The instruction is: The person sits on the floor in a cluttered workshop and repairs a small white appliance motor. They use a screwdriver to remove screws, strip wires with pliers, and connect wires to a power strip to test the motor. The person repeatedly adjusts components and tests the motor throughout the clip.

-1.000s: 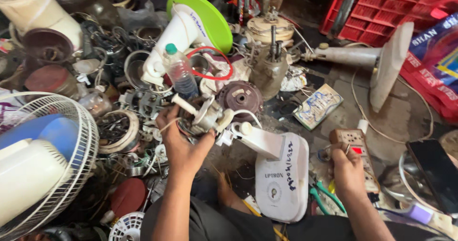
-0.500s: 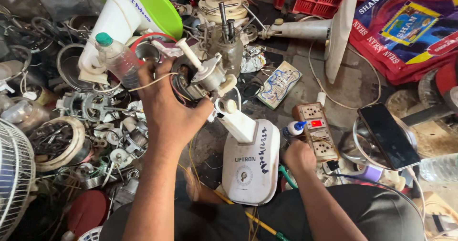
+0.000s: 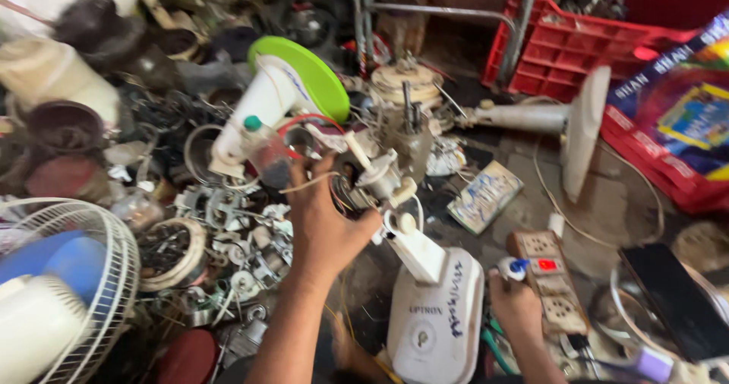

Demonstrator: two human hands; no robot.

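Note:
A white table-fan stand [image 3: 437, 316] lies in front of me, its neck running up to a bare fan motor [image 3: 364, 180]. My left hand [image 3: 323, 221] is closed around that motor, with a thin wire looping over the fingers. My right hand [image 3: 515, 304] rests low at the right beside the stand's base. It touches a brown power strip [image 3: 550, 281] with a red switch, and a small blue-and-white plug sits at its fingertips. Whether the right hand grips anything is unclear.
Motor parts, coils and rings are piled at the left. A caged fan with blue blades [image 3: 53, 293] is at the near left. A white fan stand with a green base [image 3: 285, 88], a plastic bottle [image 3: 262, 148], another white stand [image 3: 558, 122] and a red crate [image 3: 581, 46] lie beyond.
The view has swung back to the left and lowered. My left hand keeps its hold on the motor. My right hand stays at the power strip.

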